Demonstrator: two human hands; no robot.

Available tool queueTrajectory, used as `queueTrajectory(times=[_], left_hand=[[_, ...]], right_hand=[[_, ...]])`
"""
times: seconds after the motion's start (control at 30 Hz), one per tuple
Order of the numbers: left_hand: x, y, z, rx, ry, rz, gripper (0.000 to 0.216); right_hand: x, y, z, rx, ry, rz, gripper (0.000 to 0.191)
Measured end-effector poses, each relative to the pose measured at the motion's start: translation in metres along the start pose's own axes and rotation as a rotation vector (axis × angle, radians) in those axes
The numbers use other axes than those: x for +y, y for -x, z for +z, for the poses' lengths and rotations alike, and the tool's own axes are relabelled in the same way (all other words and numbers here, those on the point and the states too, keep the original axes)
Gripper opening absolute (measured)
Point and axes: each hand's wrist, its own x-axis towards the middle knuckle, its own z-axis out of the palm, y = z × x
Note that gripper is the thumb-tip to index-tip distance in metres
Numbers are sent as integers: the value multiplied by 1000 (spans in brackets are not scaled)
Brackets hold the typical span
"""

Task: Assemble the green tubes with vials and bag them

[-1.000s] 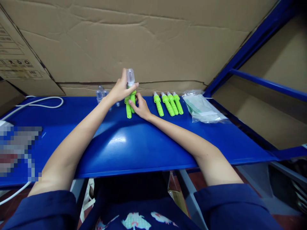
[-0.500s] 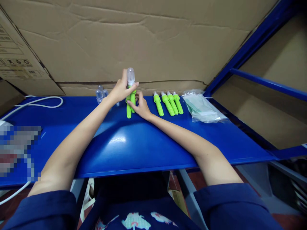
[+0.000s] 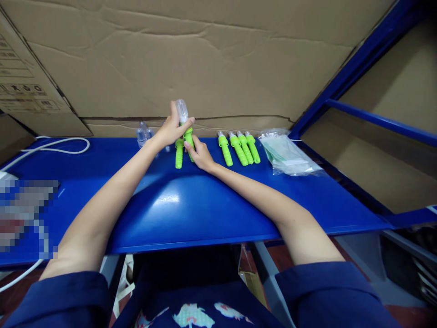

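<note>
Over the desk (image 3: 211,205), about twelve o'clock from the person, a green stick (image 3: 188,135) is held in both hands. In the last half second its clear cap (image 3: 182,110) has tipped toward eleven o'clock, and a gap now shows low down between it and the second stick (image 3: 179,157) at its seven. I'd judge the held one is now easier to work alone. The left hand (image 3: 172,129) grips round the cap's base; the right hand (image 3: 201,155) pinches the handle. Four more sticks (image 3: 239,151) lie unmoved at three o'clock.
</note>
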Motion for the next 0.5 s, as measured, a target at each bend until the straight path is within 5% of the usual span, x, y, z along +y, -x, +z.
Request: queueTrajectory(times=[0.23,0.5], left_hand=[[-6,-1,-1,4,-6,4,51],[3,5,-12,-164,-387,-206,48]], right_hand=[[-6,2,-1,7,3,25,53],[9,0,6,83,-116,70,67]])
